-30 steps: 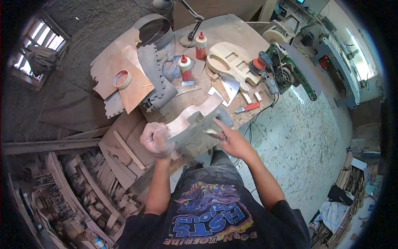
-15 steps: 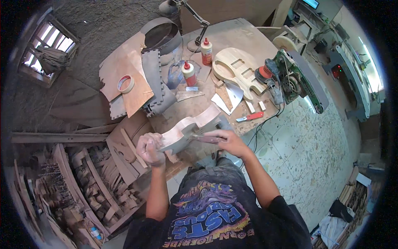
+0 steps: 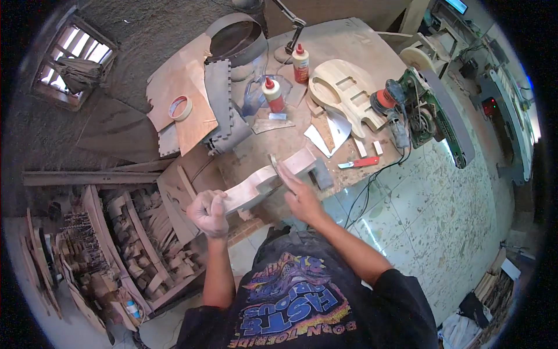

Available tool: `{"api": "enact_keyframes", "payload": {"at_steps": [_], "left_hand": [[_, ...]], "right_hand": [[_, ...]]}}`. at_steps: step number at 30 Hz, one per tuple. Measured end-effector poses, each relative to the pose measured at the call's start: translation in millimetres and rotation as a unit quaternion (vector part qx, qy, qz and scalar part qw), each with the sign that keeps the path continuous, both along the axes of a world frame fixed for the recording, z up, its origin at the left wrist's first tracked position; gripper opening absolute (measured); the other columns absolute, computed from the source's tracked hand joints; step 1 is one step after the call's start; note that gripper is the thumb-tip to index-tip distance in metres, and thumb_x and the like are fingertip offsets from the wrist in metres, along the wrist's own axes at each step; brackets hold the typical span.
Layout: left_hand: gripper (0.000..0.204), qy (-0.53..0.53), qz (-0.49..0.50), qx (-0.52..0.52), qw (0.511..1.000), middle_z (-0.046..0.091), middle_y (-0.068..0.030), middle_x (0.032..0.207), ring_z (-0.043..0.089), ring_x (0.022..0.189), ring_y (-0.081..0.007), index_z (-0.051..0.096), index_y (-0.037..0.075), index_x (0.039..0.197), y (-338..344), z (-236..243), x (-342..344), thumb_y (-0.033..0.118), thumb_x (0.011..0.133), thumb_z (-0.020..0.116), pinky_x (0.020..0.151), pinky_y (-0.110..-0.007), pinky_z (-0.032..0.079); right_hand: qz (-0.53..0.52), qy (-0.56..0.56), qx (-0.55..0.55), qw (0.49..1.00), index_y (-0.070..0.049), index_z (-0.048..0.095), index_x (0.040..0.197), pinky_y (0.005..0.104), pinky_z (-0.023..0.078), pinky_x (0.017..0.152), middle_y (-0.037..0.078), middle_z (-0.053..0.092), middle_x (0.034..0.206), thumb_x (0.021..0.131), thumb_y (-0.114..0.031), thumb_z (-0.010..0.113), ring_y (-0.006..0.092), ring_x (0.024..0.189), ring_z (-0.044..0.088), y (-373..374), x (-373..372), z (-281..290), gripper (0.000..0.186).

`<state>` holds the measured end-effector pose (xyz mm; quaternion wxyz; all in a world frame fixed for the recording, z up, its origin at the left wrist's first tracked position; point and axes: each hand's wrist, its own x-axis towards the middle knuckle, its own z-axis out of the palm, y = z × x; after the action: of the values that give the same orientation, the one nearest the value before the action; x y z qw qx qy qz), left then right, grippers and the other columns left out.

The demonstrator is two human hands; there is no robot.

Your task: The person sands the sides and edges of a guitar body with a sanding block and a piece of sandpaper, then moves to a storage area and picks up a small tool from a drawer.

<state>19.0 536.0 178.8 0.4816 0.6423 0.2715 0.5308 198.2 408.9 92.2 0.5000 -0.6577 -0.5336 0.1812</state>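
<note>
A thick, wavy-edged piece of pale wood [image 3: 254, 185] lies slantwise at the near edge of the workbench [image 3: 241, 152]. My left hand [image 3: 208, 214] is closed round its near left end. Against the curved edge, around the middle, my right hand [image 3: 303, 202] presses a slim, flat, brownish tool [image 3: 280, 170]. Its fingers wrap over the tool, hiding part of it, so I cannot make out its exact kind. Beyond the wood lie a red-handled utility knife [image 3: 358, 163] and white paper pieces [image 3: 338, 135].
Farther back are a pale guitar body [image 3: 343, 87], two glue bottles [image 3: 274, 100] [image 3: 300, 65] and an orange-and-grey sander [image 3: 388, 99]. A green belt sander [image 3: 427, 113] stands right. A tape roll [image 3: 180, 108] lies on plywood at left. Wood offcuts [image 3: 145, 262] fill a rack below.
My right hand has swung the tool from nearly level to more upright, moving it up and left along the curve. My left hand keeps its hold; the whole view has shifted slightly.
</note>
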Motion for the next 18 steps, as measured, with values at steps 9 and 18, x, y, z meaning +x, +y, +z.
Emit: {"api": "enact_keyframes", "payload": {"at_steps": [9,18], "left_hand": [[0.037,-0.018,0.013,0.033,0.999,0.041,0.0001,0.054,0.042,0.049,-0.0101,0.037,0.012,0.061,-6,-10,0,0.016,0.090,0.059,0.065,-0.035,0.051],[0.037,-0.020,0.011,0.028,0.999,0.042,-0.0018,0.056,0.041,0.054,-0.0119,0.034,0.008,0.059,-12,-5,3,0.013,0.086,0.059,0.065,-0.036,0.052]], "right_hand": [[-0.011,-0.127,-0.001,0.992,-0.012,0.034,0.150,0.0407,0.056,0.081,0.011,0.039,0.152,0.075,0.007,0.047,0.0365,0.102,0.065,0,12,-13,0.078],[-0.022,-0.107,-0.003,0.994,-0.011,0.037,0.150,0.0362,0.055,0.076,0.014,0.041,0.148,0.078,0.005,0.047,0.0272,0.095,0.067,6,13,-12,0.074]]}}
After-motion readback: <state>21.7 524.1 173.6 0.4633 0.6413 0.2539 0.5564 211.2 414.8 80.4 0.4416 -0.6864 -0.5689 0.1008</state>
